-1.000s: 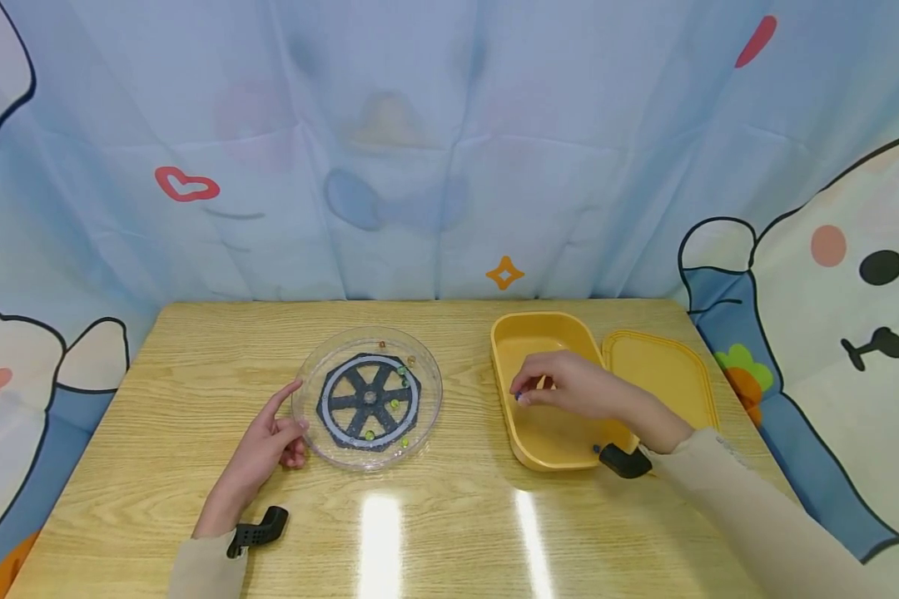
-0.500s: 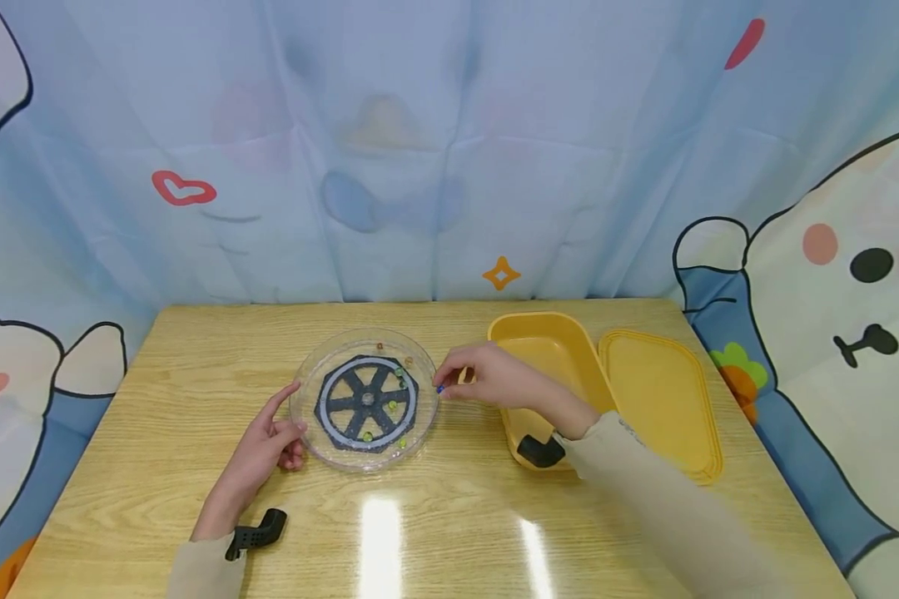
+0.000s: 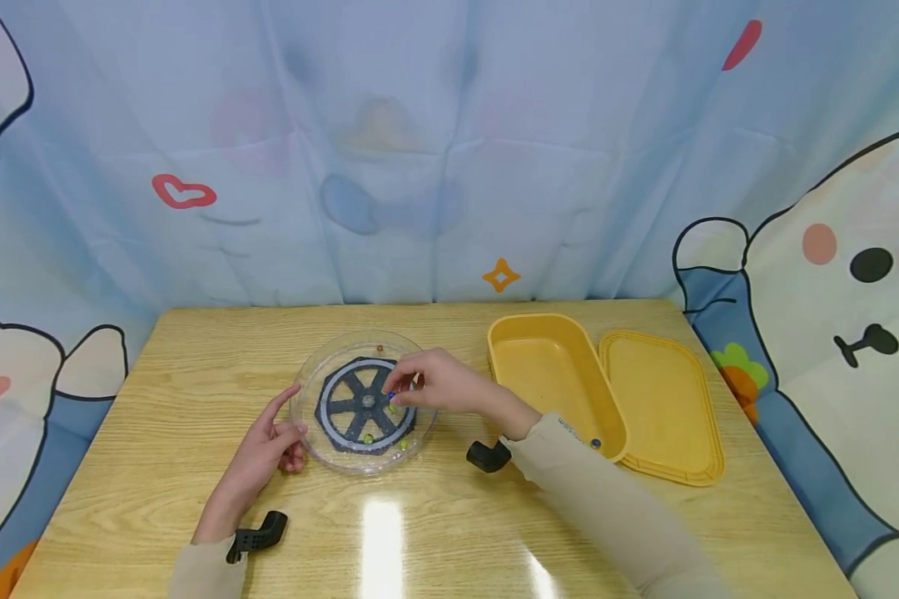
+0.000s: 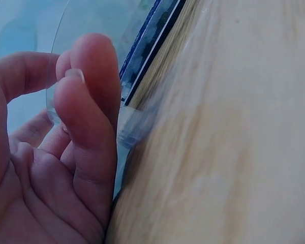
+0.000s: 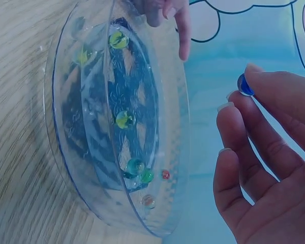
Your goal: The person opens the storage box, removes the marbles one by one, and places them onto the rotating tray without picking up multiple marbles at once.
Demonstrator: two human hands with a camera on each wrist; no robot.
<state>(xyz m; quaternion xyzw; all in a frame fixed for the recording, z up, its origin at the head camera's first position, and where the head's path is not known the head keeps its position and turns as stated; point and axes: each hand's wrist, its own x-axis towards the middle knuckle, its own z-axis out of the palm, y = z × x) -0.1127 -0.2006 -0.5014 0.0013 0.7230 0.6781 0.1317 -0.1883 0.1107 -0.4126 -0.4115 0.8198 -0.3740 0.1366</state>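
My right hand is above the right part of a clear round dish, pinching a blue glass marble between thumb and fingertips. Inside the dish lie several marbles: yellow-green ones, a teal one, a green one, a small red one and a pale orange one. At the dish's left rim, my left hand touches with an extended index finger and the thumb; its other fingers curl loosely. A dark spoked hexagon shows through the dish.
Right of the dish stands a yellow plastic box with a dark blue marble in its near right corner. Its yellow lid lies beside it to the right. A printed curtain hangs behind the wooden table.
My right hand has carried the blue marble left, from the yellow box past the dish's right rim to over the dish. My left hand has stayed at the rim.
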